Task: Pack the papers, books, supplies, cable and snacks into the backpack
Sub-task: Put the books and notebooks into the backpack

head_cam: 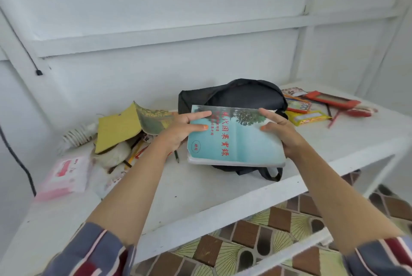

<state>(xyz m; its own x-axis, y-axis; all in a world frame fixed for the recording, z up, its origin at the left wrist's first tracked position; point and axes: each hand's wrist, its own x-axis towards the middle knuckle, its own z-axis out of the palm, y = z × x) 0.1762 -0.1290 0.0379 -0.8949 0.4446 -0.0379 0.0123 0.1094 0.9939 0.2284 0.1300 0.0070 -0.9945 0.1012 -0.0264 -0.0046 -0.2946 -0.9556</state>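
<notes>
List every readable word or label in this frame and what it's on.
"代因果實錄": large red title on the teal book; a character before it is unclear.
Smaller red lines and oval mark on that cover: too blurred.
Pink packet and yellow snack packet: print unreadable.

The teal cover of the book (pixel 236 139) carries one line of large red Chinese characters, running from far to near: 代因果實錄. One character ahead of these is washed out by glare. Two shorter red lines to the left of the title are too small to read. A red oval mark at the near left corner is illegible. Print on the pink packet (pixel 66 175), left, and the yellow packet (pixel 307 117), right, is illegible.
</notes>
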